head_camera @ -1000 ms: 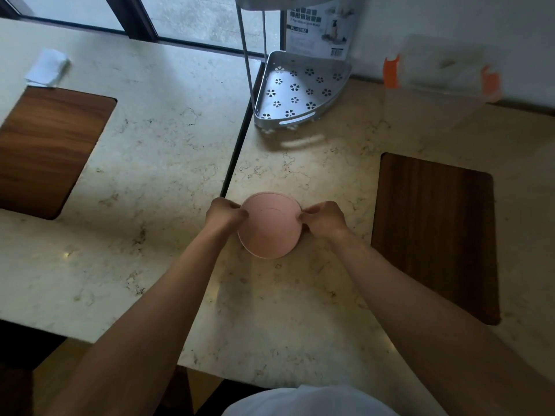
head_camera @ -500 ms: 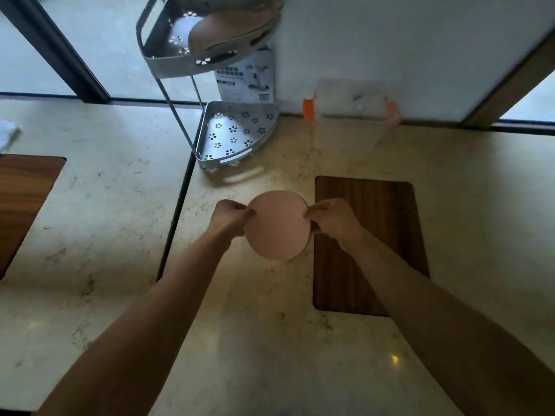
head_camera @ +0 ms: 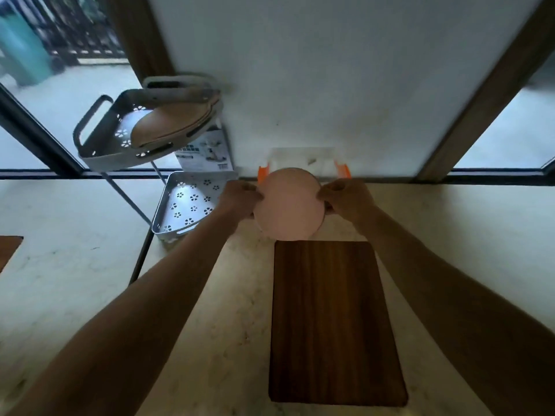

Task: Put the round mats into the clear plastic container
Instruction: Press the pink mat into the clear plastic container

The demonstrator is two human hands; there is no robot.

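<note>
A pink round mat (head_camera: 289,204) is held up in the air between both hands, its flat face toward me. My left hand (head_camera: 238,198) pinches its left edge and my right hand (head_camera: 345,198) pinches its right edge. Directly behind the mat, against the white wall, stands the clear plastic container (head_camera: 303,159) with orange clips on its sides; the mat hides its lower part. More round mats, brownish (head_camera: 177,123), lie stacked in the upper tier of the grey corner rack (head_camera: 99,151).
The rack's lower tier (head_camera: 192,202) with flower-shaped holes rests on the marble counter (head_camera: 75,280) left of my hands. A dark wooden inset (head_camera: 333,322) lies in the counter below the mat. A cardboard box (head_camera: 207,154) leans behind the rack. Windows flank the wall.
Both hands have carried the pink mat forward and up, from above the counter to just in front of the clear container. My view has tilted up toward the wall.
</note>
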